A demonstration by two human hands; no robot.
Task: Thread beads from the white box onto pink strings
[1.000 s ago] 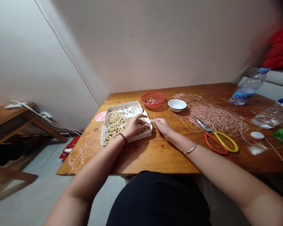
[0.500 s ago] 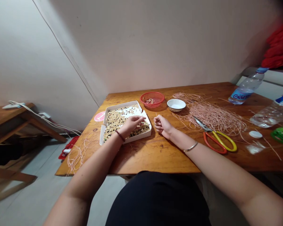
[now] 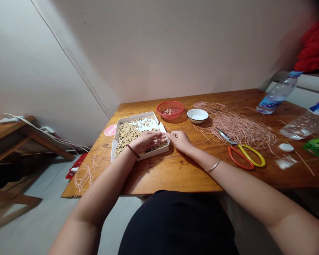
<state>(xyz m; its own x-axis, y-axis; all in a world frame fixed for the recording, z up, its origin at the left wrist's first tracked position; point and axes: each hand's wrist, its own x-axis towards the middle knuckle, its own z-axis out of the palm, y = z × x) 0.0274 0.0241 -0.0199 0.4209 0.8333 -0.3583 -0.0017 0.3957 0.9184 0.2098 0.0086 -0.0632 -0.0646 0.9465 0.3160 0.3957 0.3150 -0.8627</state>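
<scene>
Over the front right of a white box [image 3: 152, 154] of small beige and dark beads [image 3: 127, 134] is my left hand [image 3: 149, 139], palm turned up and fingers partly curled; whatever lies in its fingers is too small to name. My right hand [image 3: 180, 140] is closed in a pinch just right of the box, its fingertips meeting those of my left hand. A thin cord end [image 3: 171, 131] shows at the right fingers. Behind the hands stand a red basket [image 3: 177, 107] with cord pieces and a white bowl [image 3: 198, 115].
Right of the bowl lies a heap of pink cords [image 3: 244, 129], with scissors [image 3: 235, 143] on its near edge. Two plastic bottles [image 3: 272, 101] and a white cap [image 3: 286, 147] are farther right. Loose cords [image 3: 86, 173] lie at the left edge beside a pink round tag [image 3: 110, 130].
My right hand has moved left and now meets the fingertips of my left hand. The whole view has shifted slightly.
</scene>
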